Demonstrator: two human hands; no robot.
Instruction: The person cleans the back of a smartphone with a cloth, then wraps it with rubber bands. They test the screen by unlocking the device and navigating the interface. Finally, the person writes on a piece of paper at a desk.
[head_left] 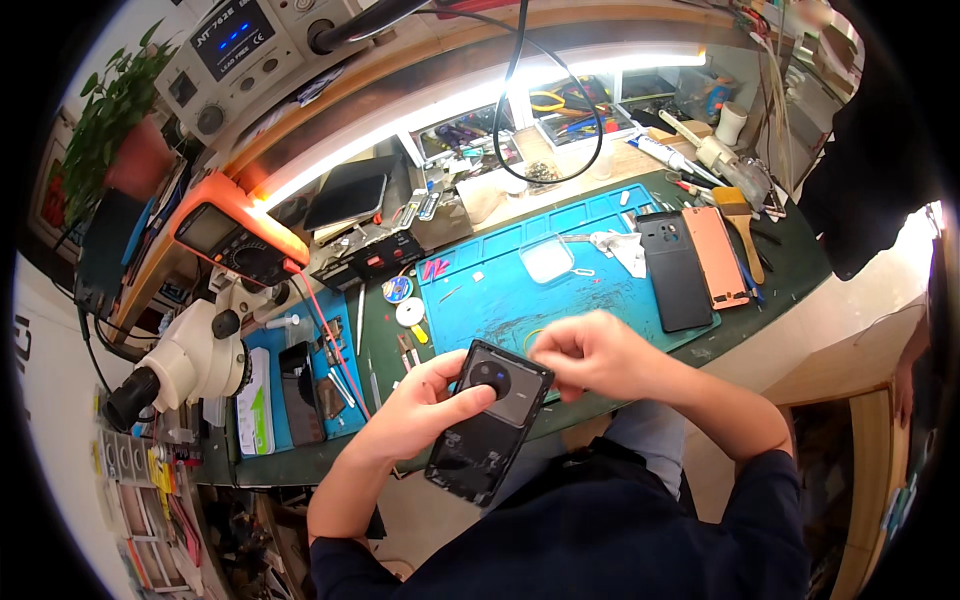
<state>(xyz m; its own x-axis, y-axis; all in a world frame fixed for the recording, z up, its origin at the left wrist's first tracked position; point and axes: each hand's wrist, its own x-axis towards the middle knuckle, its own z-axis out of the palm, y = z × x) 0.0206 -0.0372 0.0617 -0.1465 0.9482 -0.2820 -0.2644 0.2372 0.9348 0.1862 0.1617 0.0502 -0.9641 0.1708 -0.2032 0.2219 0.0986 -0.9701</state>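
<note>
My left hand (pixel 420 405) grips a dark smartphone (pixel 495 447) by its left side, thumb beside the round camera ring. The phone is tilted above the bench's near edge, and its lower back looks scuffed and stripped of its cover. My right hand (pixel 590 352) is closed, fingers curled, close to the phone's upper right corner; whatever it pinches, if anything, is hidden. Beyond my hands lies a blue repair mat (pixel 480 318). On it are a small clear tray (pixel 547 259), a crumpled white wipe (pixel 622 250) and a black phone back (pixel 676 270).
An orange multimeter (pixel 240 235) and a white microscope (pixel 185 365) stand at the left. A copper-coloured panel (pixel 714 257) and a wooden brush (pixel 742 235) lie at the right. A black cable (pixel 500 110) loops down over the mat. A person in dark clothing (pixel 880 150) is at far right.
</note>
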